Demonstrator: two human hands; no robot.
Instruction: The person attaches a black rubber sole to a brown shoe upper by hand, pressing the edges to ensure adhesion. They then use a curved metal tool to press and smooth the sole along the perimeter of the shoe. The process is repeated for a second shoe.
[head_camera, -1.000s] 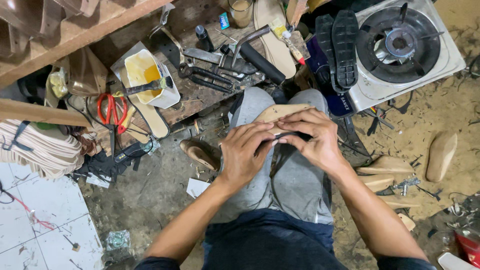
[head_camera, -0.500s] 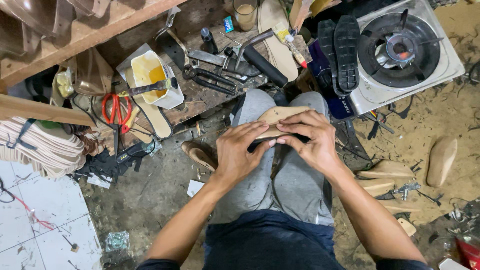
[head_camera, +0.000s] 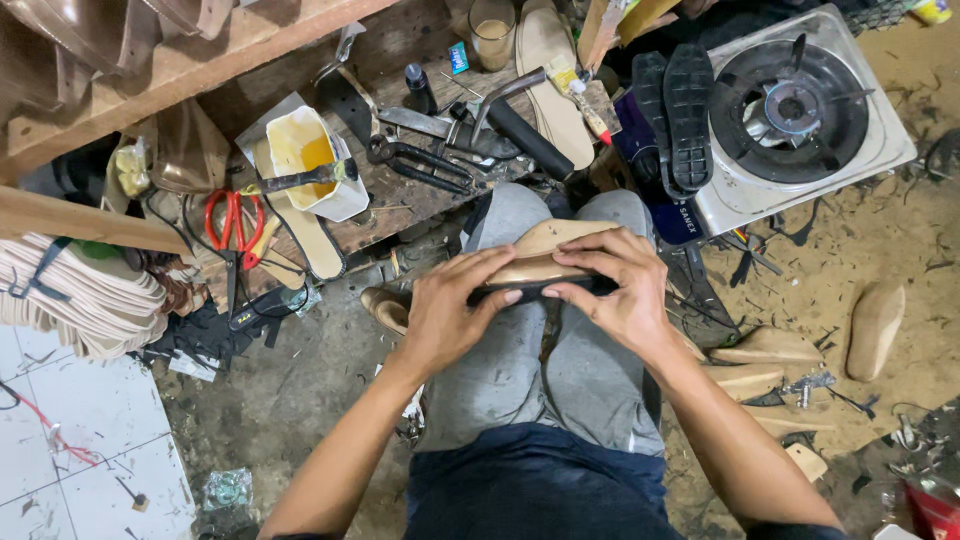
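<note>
Left hand (head_camera: 450, 310): palm down over the lap, fingers curled inward, fingertips pressing toward the right hand. Right hand (head_camera: 615, 290): palm down, fingers bent, thumb tucked under, closed in a grip just beside the left hand. Both forearms bare, angled inward from the body, wrists slightly bent, above the knees.

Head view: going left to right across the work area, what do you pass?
Stack of pale insoles → red-handled scissors → white tub of yellow glue → left hand → wooden shoe last held on the knees → right hand → black soles → gas stove → loose wooden last on the floor.
</note>
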